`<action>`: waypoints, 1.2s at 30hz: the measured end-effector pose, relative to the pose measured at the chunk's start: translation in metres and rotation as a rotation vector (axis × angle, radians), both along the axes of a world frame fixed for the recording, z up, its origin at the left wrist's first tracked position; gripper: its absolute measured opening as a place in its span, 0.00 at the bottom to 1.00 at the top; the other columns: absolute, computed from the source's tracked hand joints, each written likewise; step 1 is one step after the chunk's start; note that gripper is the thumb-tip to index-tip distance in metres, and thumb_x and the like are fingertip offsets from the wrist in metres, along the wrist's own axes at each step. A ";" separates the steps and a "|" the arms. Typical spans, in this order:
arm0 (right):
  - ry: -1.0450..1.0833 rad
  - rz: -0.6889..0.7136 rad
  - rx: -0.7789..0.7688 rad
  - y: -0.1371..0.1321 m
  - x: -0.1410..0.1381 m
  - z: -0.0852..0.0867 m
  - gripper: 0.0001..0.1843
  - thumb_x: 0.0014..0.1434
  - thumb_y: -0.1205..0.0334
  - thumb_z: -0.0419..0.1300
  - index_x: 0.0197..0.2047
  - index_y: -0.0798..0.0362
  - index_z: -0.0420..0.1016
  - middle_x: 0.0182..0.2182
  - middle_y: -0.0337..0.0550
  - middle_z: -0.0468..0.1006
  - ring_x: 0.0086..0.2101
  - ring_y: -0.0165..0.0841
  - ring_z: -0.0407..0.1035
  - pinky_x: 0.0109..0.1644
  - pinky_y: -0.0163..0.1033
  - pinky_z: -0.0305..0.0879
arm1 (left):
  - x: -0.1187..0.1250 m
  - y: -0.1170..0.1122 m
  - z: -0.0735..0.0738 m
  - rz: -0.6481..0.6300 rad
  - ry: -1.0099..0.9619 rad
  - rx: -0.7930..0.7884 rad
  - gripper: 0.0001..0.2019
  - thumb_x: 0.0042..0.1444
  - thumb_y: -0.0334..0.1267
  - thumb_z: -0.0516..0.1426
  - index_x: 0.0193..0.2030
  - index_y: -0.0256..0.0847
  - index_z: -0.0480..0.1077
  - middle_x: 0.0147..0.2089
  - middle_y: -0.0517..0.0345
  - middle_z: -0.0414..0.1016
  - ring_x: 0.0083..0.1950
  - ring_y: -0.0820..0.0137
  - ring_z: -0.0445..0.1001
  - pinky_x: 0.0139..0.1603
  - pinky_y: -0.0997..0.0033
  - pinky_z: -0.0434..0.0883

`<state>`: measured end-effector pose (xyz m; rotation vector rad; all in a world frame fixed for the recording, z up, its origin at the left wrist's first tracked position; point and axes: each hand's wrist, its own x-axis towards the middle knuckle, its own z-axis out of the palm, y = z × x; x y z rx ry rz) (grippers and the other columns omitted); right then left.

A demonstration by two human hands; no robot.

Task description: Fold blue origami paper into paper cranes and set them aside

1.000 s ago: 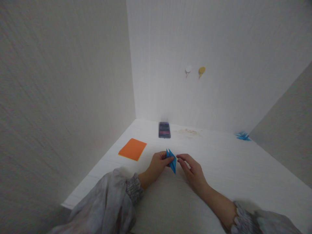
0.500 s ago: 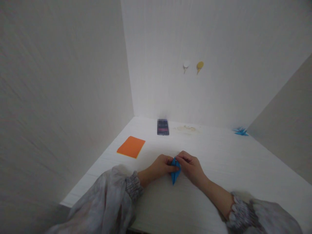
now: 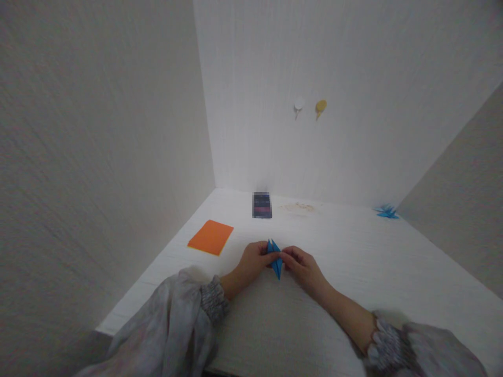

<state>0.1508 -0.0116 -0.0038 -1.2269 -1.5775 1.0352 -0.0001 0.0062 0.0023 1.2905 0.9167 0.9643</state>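
Between my hands is a piece of folded blue origami paper [image 3: 277,268], a narrow diamond with two points at the top and one at the bottom. My left hand [image 3: 257,261] pinches it from the left, thumb across its front. From the other side, my right hand [image 3: 301,262] has its thumb and forefinger closed at the paper's right edge. The fingers behind the paper are hidden.
A stack of orange paper [image 3: 211,237] lies on the white table [image 3: 334,235] to the left. A dark pixelated object [image 3: 262,205] stands by the back wall, and folded blue paper pieces [image 3: 387,212] sit in the far right corner. Two hooks, one white [image 3: 298,106] and one yellow [image 3: 321,106], are on the wall.
The blue paper has turned and shifted slightly up and left, so its two-pointed end now faces away from me. My right thumb and forefinger have moved from its top to its right edge.
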 end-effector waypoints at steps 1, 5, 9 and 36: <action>0.002 0.014 -0.011 0.000 -0.001 -0.001 0.14 0.51 0.51 0.56 0.31 0.55 0.69 0.21 0.37 0.71 0.23 0.29 0.65 0.26 0.33 0.61 | 0.000 0.000 0.001 0.018 -0.009 0.002 0.08 0.41 0.38 0.60 0.24 0.34 0.69 0.21 0.60 0.70 0.22 0.75 0.67 0.25 0.77 0.66; 0.045 0.035 -0.057 0.001 -0.003 -0.002 0.13 0.50 0.51 0.56 0.29 0.54 0.68 0.20 0.37 0.71 0.22 0.29 0.66 0.26 0.34 0.63 | 0.001 -0.001 0.001 0.029 -0.023 0.027 0.07 0.43 0.37 0.59 0.25 0.34 0.69 0.22 0.59 0.72 0.24 0.74 0.70 0.27 0.76 0.68; 0.110 0.018 -0.041 0.001 -0.001 0.002 0.13 0.51 0.51 0.55 0.29 0.54 0.66 0.21 0.36 0.70 0.23 0.29 0.66 0.28 0.34 0.63 | 0.000 -0.001 0.000 0.111 -0.028 0.037 0.08 0.43 0.39 0.59 0.26 0.34 0.69 0.24 0.57 0.73 0.26 0.72 0.71 0.29 0.73 0.70; -0.054 0.172 0.003 0.000 0.001 0.012 0.16 0.53 0.51 0.53 0.30 0.53 0.76 0.35 0.45 0.75 0.36 0.36 0.67 0.43 0.40 0.61 | 0.002 0.000 0.000 0.228 0.037 0.100 0.09 0.44 0.40 0.58 0.26 0.35 0.69 0.25 0.58 0.72 0.26 0.72 0.70 0.30 0.73 0.70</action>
